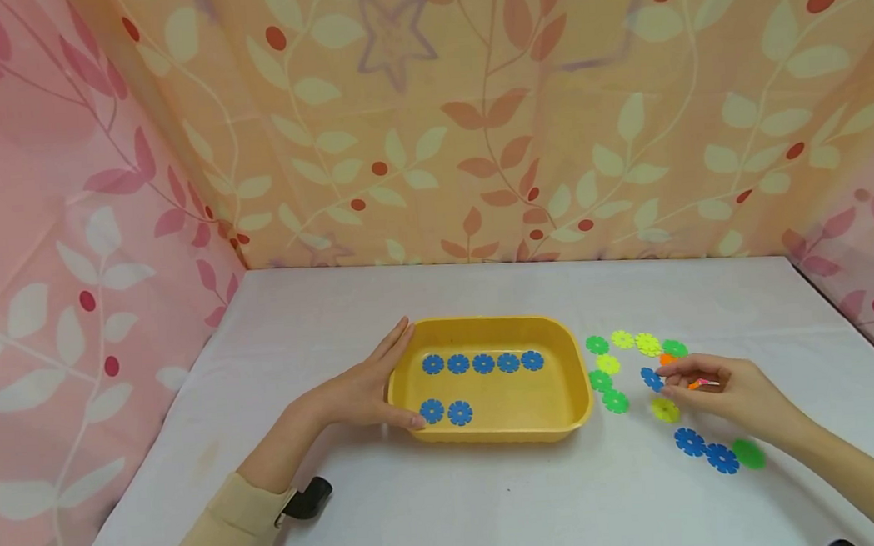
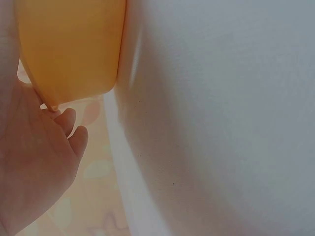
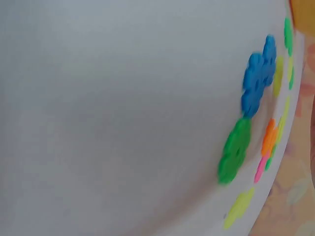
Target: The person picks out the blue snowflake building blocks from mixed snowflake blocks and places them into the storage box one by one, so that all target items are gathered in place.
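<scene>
A yellow plastic tray (image 1: 492, 431) stands on the white-covered table. Inside it, a back row of several blue notched discs (image 1: 483, 364) and a front pair of blue discs (image 1: 460, 413) lie flat. My left hand (image 1: 362, 394) holds the tray's left end, thumb at the front-left rim, fingers along the outer side. In the left wrist view, fingertips curl by the tray wall (image 2: 74, 49). To the right of the tray, my right hand (image 1: 737, 388) pinches a tilted blue disc (image 1: 651, 379) between thumb and fingertips. Orange (image 1: 668, 359) and pink (image 1: 702, 384) discs show partly behind that hand.
Loose green discs (image 1: 600, 381) and yellow discs (image 1: 647, 344) are scattered right of the tray. Nearer the front, two blue discs (image 1: 722, 458) lie beside a green disc (image 1: 748, 453). A patterned curtain (image 1: 503, 119) hangs behind the table.
</scene>
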A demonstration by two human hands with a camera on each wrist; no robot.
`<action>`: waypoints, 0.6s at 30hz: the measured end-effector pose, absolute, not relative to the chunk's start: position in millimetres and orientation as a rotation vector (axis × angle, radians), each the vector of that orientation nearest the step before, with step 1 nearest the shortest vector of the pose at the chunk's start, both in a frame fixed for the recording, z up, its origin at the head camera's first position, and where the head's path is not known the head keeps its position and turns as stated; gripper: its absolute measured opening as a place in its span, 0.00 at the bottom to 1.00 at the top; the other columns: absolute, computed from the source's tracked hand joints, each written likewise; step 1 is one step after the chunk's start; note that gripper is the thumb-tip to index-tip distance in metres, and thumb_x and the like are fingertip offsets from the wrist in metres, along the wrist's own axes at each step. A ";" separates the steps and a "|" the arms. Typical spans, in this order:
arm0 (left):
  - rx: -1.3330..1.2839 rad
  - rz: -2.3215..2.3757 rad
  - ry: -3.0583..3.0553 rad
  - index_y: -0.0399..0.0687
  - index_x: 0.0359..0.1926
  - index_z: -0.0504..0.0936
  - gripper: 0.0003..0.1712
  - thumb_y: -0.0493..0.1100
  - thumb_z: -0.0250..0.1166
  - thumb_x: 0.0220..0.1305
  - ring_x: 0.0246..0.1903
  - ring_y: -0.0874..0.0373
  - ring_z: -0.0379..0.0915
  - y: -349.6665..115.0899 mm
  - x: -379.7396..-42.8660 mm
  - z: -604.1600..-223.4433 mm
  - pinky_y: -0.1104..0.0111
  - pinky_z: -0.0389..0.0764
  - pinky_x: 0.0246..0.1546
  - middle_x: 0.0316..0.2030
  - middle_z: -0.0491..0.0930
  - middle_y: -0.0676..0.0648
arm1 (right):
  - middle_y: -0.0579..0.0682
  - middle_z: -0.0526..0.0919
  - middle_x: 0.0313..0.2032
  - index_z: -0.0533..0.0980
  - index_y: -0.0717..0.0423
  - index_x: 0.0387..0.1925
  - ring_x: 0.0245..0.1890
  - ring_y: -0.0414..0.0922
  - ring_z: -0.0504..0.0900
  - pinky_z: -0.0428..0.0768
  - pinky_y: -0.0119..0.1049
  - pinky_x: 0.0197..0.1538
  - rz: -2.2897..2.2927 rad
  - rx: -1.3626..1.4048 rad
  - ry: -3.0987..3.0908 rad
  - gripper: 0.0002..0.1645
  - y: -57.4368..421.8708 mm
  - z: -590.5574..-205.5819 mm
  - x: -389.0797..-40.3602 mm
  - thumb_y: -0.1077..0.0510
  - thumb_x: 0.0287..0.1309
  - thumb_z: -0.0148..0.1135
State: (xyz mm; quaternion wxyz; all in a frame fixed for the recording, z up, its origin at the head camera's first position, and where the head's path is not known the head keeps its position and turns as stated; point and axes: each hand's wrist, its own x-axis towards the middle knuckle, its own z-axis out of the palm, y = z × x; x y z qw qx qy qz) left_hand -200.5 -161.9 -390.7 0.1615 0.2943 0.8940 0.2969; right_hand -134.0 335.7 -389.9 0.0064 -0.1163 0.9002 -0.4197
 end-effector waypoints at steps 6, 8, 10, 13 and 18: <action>0.834 0.860 2.542 0.56 0.77 0.29 0.78 0.71 0.74 0.41 0.74 0.57 0.27 -162.0 -199.8 -390.9 0.54 0.53 0.69 0.73 0.19 0.65 | 0.50 0.84 0.37 0.80 0.59 0.47 0.36 0.39 0.80 0.82 0.28 0.39 -1.377 -0.409 2.760 0.16 307.2 -384.4 -142.4 0.56 0.59 0.68; 0.838 0.863 2.543 0.55 0.77 0.30 0.77 0.71 0.74 0.42 0.74 0.57 0.27 -162.0 -199.6 -391.0 0.54 0.53 0.69 0.74 0.19 0.64 | 0.51 0.84 0.37 0.80 0.58 0.46 0.36 0.40 0.80 0.82 0.29 0.40 -1.403 -0.455 2.740 0.15 297.8 -382.9 -146.5 0.56 0.59 0.69; 0.841 0.859 2.548 0.55 0.77 0.30 0.77 0.70 0.74 0.42 0.74 0.57 0.27 -162.1 -199.7 -391.3 0.54 0.53 0.69 0.74 0.19 0.64 | 0.51 0.83 0.36 0.80 0.58 0.46 0.36 0.40 0.80 0.82 0.30 0.40 -1.436 -0.503 2.706 0.15 289.0 -380.5 -150.5 0.57 0.59 0.69; 0.843 0.856 2.551 0.55 0.77 0.31 0.77 0.70 0.75 0.42 0.75 0.56 0.28 -162.1 -199.8 -391.1 0.54 0.53 0.69 0.74 0.19 0.64 | 0.53 0.83 0.35 0.81 0.58 0.45 0.36 0.42 0.81 0.83 0.32 0.41 -1.491 -0.564 2.647 0.13 275.1 -374.7 -154.8 0.57 0.59 0.69; 0.843 0.863 2.545 0.55 0.77 0.30 0.77 0.69 0.75 0.43 0.75 0.55 0.27 -162.4 -200.1 -390.8 0.53 0.52 0.69 0.74 0.19 0.64 | 0.53 0.83 0.35 0.81 0.59 0.44 0.35 0.44 0.81 0.83 0.33 0.40 -1.550 -0.600 2.544 0.14 247.9 -365.7 -161.2 0.58 0.58 0.69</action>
